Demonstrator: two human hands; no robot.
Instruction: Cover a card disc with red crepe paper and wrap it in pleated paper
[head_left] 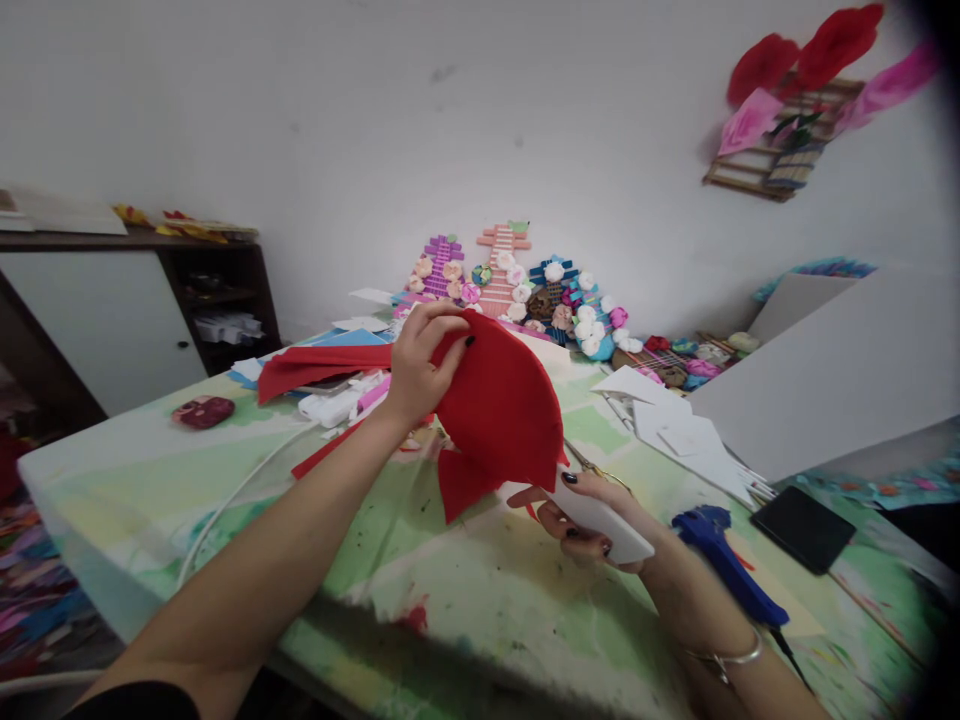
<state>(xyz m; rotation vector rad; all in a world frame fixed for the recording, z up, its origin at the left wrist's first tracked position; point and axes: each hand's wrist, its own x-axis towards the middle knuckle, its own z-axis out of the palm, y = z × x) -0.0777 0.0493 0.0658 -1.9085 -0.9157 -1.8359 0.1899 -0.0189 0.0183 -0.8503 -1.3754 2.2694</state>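
A rounded red sheet (499, 405), felt or paper, is held up above the table in front of me. My left hand (427, 360) pinches its upper left edge between thumb and fingers. Low at its right corner, my right hand (589, 515) grips a flat white piece (611, 525) with a rounded end; the far end goes behind the red sheet, and I cannot tell whether the two are joined. A red offcut (461, 485) hangs or lies just under the sheet. Scissors (592, 465) lie partly hidden behind my right hand.
On the stained table (420, 580) are a blue glue gun (727, 565) at right, a black flat device (802, 528), white card pieces (675, 420), folded red material (322, 370) and a dark red pouch (202, 411). Flower-decorated stick crafts (502, 270) stand against the wall.
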